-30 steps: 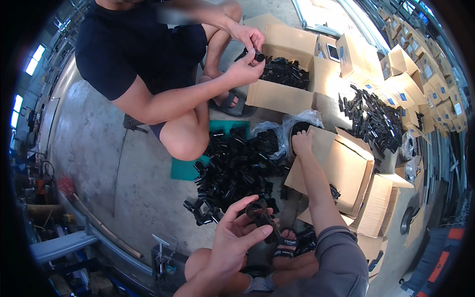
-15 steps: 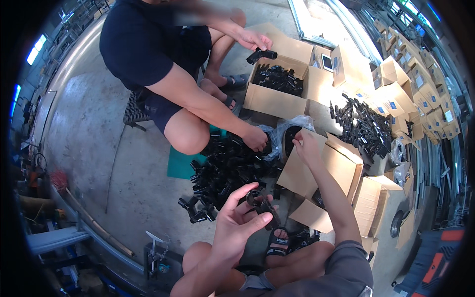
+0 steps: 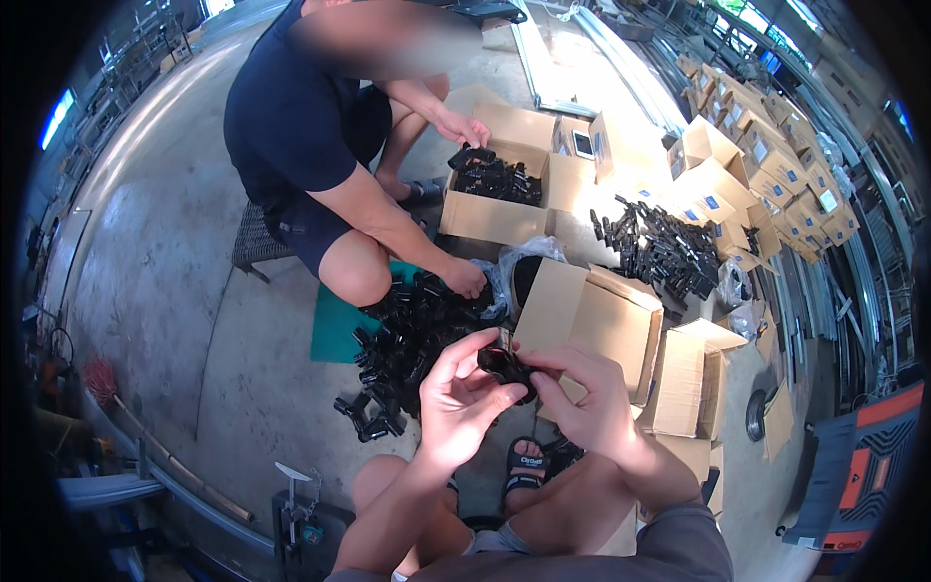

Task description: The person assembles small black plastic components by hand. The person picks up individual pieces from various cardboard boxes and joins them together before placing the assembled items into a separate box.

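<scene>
The left hand (image 3: 464, 403) holds a small black part (image 3: 501, 364) between its thumb and its bent fingers. The right hand (image 3: 587, 403) comes from the other side and pinches the right end of this same part with thumb and forefinger. The part is in front of the person, above the knees, and the two hands are near each other. I cannot tell whether the right fingertips hold also a second small piece.

Just beyond the hands there is a pile of black parts (image 3: 412, 330), partly lying on a green mat (image 3: 333, 330). To the right of the pile stands a cardboard box (image 3: 616, 330) with raised flaps.

Across the pile, a co-worker (image 3: 291, 126) sits on a woven stool (image 3: 254, 238). One hand of this person (image 3: 461, 129) holds a black piece (image 3: 471, 157) over an open carton (image 3: 485, 219); the other (image 3: 465, 278) reaches down to the pile.
</scene>
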The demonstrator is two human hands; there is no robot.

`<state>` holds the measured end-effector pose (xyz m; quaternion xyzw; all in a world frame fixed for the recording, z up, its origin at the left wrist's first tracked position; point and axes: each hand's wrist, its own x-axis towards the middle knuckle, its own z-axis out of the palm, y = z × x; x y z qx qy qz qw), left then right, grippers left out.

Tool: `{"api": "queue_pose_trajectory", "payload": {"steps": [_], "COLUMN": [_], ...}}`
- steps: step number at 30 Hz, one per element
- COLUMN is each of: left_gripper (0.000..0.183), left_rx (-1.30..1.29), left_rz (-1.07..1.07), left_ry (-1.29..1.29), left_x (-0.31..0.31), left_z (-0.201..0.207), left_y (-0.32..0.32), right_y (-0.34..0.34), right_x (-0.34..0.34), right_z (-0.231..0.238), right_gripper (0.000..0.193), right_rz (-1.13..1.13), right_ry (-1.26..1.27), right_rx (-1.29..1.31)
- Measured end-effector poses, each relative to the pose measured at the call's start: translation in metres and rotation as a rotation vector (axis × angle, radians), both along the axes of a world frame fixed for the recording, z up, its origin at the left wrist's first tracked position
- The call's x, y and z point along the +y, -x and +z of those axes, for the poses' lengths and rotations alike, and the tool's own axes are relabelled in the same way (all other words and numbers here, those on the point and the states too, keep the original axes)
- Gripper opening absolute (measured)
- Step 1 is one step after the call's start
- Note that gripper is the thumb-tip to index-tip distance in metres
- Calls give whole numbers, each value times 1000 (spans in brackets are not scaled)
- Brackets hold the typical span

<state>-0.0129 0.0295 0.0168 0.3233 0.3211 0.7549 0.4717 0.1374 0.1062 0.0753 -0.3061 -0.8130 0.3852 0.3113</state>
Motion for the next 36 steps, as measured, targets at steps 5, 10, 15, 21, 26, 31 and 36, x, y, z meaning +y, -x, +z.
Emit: {"api": "queue_pose_trajectory", "payload": {"steps": [5, 10, 15, 21, 26, 31, 36], "left_gripper": [63, 66, 64, 58, 55, 56, 64], "left_rx": [10, 19, 47, 82, 218, 411, 592], "left_rz": [-36, -68, -58, -21, 80, 143, 187], "left_ry": [-129, -263, -269, -202, -190, -228, -246], "left_x": [-10, -18, -19, -17, -13, -15, -15], "left_z": [7, 1, 0, 1, 2, -1, -5], "left_y": [-7, -4, -8, -15, -20, -14, -7], "right_y": [-9, 0, 4, 3, 6, 4, 1], "right_x": [-23, -48, -49, -48, -51, -53, -51], "right_z": [10, 5, -12, -21, -32, -37, -34], "right_gripper": [20, 15, 11, 10, 10, 12, 14], "right_rz": [-132, -286, -346, -324, -311, -282, -287], "right_ry": [51, 193, 55, 97, 247, 263, 228], "right_rx": [67, 352, 503, 510, 630, 687, 619]}}
